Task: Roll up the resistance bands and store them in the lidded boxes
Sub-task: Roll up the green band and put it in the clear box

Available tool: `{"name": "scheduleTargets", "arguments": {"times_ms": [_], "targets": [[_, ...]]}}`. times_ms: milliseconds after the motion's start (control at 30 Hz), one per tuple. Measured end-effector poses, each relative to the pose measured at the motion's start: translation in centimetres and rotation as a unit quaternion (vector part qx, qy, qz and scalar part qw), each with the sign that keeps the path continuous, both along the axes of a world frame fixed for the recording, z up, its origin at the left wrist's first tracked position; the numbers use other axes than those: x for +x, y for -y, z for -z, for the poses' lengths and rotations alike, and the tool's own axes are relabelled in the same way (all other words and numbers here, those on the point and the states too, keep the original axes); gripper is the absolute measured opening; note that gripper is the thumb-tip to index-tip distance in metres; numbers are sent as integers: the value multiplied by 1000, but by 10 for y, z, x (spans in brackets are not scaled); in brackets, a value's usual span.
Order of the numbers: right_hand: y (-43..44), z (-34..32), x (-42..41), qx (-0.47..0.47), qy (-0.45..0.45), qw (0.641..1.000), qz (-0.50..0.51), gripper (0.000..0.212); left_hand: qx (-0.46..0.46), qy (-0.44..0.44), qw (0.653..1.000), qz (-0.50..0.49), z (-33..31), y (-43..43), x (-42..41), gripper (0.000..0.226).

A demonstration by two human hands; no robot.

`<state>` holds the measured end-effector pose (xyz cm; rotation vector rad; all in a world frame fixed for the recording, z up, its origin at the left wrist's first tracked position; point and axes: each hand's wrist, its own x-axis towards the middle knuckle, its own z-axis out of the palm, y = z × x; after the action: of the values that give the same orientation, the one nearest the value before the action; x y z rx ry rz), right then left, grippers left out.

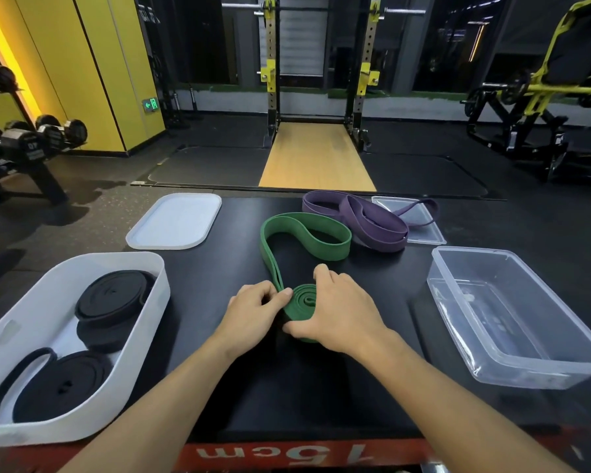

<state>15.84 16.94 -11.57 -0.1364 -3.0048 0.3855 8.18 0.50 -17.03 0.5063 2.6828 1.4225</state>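
A green resistance band (307, 238) lies on the black table, its near end wound into a small coil between my hands. My left hand (253, 308) pinches the coil's left side where the loose band runs in. My right hand (338, 308) curls over the coil from the right and holds it. A purple band (372, 218) lies unrolled behind, partly on a clear lid (423, 230). The white box (151, 285) at the left holds rolled black bands (111, 298). A clear box (512, 315) stands at the right with nothing in it.
A white lid (174, 221) lies at the table's far left. The table's front edge (287, 454) is red with "15cm" printed on it. Beyond are a dumbbell rack (24, 145), a squat rack (318, 80) and a yellow machine (543, 97).
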Motion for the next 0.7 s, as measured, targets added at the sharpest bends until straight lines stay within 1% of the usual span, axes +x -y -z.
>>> {"name": "scheduleTargets", "arguments": {"times_ms": [100,200,267,333,400,500,567,633,700], "targets": [[-7,3,3,-38,-11,999,-16,95,8,-8,1000,0,-3,1,1,53],[-19,8,6,-127,2,991,-40,108,23,-4,1000,-6,-4,0,3,53],[-29,13,6,-191,33,979,-67,113,35,-3,999,2,-3,1,4,51],[-35,21,5,-244,64,963,-91,115,24,-13,1000,15,-2,3,3,48],[-38,27,4,-270,76,954,-103,116,18,-15,999,27,0,5,0,48],[-35,28,4,-273,79,952,-111,115,6,-18,999,36,2,6,-2,50],[-29,29,7,-253,56,960,-106,114,-2,-16,999,32,2,5,0,47],[-15,29,12,-188,33,979,-76,121,-17,-20,1000,16,1,4,2,45],[-1,29,16,-97,-8,995,7,128,-22,-22,999,10,0,4,4,44]]}}
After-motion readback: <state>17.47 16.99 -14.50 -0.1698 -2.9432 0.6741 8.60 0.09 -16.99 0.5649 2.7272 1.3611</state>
